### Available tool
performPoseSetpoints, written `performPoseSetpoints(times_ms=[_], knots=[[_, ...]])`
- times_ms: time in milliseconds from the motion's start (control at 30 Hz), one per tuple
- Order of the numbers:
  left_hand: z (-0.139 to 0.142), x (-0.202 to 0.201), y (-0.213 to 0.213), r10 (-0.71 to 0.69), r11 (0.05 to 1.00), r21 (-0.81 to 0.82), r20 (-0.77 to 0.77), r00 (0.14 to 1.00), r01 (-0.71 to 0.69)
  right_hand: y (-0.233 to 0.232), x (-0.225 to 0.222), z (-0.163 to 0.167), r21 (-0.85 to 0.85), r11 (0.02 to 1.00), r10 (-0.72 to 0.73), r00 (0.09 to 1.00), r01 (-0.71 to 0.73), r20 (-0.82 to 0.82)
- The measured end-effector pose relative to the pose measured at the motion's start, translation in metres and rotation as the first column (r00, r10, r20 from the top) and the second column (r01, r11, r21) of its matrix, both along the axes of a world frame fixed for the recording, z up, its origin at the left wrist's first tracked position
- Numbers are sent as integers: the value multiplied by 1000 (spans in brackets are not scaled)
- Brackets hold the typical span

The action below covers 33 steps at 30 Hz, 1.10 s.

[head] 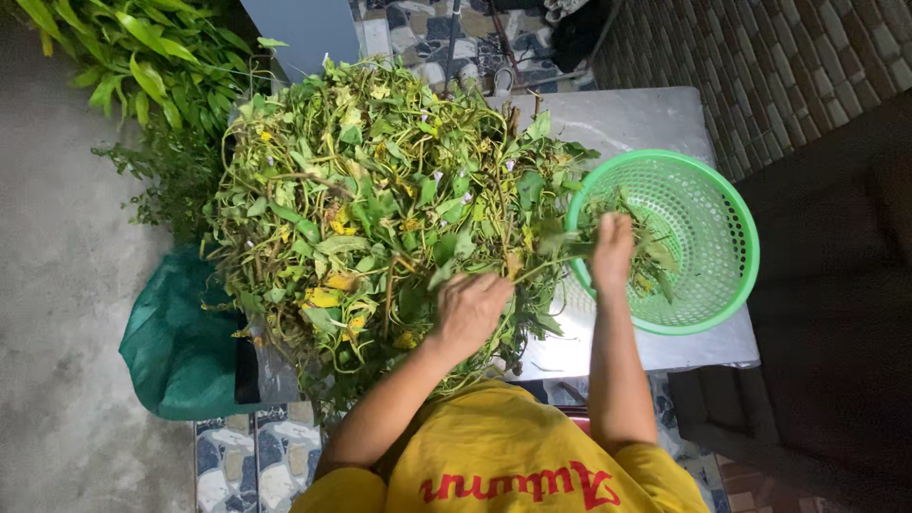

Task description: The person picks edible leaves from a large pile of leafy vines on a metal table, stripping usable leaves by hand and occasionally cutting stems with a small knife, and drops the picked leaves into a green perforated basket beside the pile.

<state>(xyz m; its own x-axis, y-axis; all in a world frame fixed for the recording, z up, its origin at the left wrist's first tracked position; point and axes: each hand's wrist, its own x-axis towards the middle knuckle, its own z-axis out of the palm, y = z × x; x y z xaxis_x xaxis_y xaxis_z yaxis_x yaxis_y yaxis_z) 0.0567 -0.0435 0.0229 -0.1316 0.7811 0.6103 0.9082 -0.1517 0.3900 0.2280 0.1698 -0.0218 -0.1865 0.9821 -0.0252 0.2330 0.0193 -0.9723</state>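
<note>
A big heap of leafy green vines (pixel 370 190) with some yellowed leaves covers the left part of a grey table (pixel 627 119). My left hand (pixel 467 309) is closed on stems at the heap's near edge. My right hand (pixel 613 249) pinches a thin green stem (pixel 560 255) that runs back to the heap, just over the rim of a round green plastic basket (pixel 708 190). A few picked leaves (pixel 651 256) lie inside the basket.
A green sack (pixel 176 347) sits on the floor left of the table. Potted green plants (pixel 142 52) stand at the upper left. A brick-patterned surface (pixel 788 66) lies to the right, patterned tiles below.
</note>
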Motion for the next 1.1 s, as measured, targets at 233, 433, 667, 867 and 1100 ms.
performPoseSetpoints(times_ms=[233, 433, 667, 867, 1100], knots=[[24, -24, 10, 142, 970, -223, 170, 975, -102, 15, 43, 35, 38, 999, -29, 993, 34, -112], [34, -22, 25, 125, 983, -160, 221, 967, -91, -60, 19, 79, 247, 804, 494, 839, -541, 229], [44, -25, 20, 116, 983, -162, 211, 971, -83, -81, -23, 88, 33, 758, 619, 734, -651, 279], [27, -52, 25, 312, 894, 235, 283, 907, -381, -85, -17, 95, 250, 803, 442, 822, -541, 360], [-6, -130, 9, 396, 855, -418, 141, 907, -308, -95, -22, 112, 355, 794, 341, 845, -493, 411]])
